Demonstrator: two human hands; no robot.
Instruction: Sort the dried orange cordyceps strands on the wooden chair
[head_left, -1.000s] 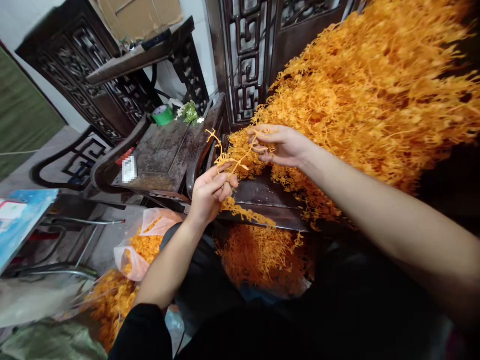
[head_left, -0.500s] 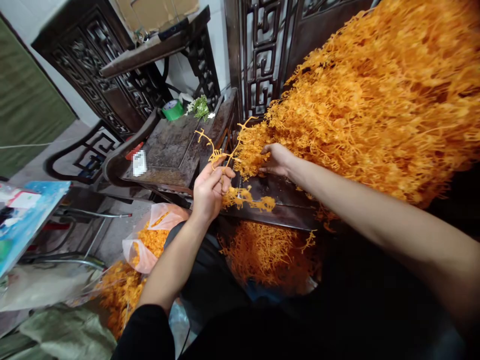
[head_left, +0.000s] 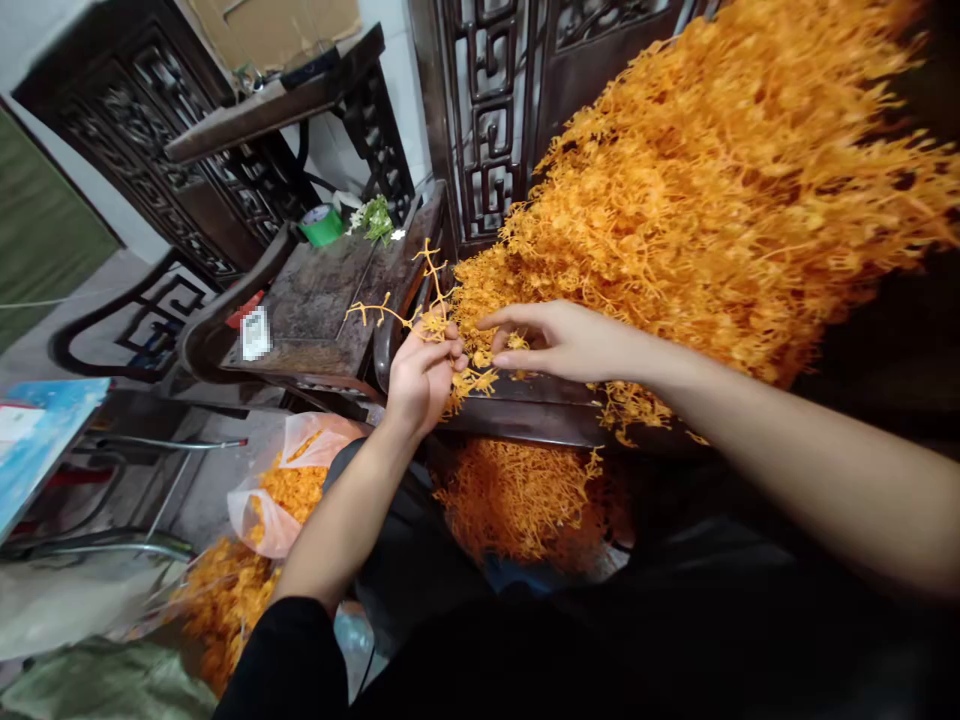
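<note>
My left hand [head_left: 426, 372] is closed on thin orange branched sprigs [head_left: 436, 322], whose stems stick up and out to the left above the fingers. Just right of it, my right hand [head_left: 551, 340] has its thumb and fingers apart, with nothing gripped between them. Behind and to the right rises a big heap of orange branched pieces [head_left: 675, 210], spread over a dark wooden seat [head_left: 532, 415]. More orange pieces [head_left: 517, 495] fill the space below the seat edge, in front of my body.
On the left a dark wooden chair [head_left: 322, 300] carries green tape [head_left: 322, 226], a green-white sprig [head_left: 375, 218] and a blurred white item [head_left: 256, 334]. A pink bag [head_left: 277, 520] of orange pieces stands on the floor. A blue board [head_left: 56, 440] is at far left.
My right hand has moved left from the heap's edge, nearer my left hand. The sprigs in my left hand have tilted to the left. The camera view has shifted slightly.
</note>
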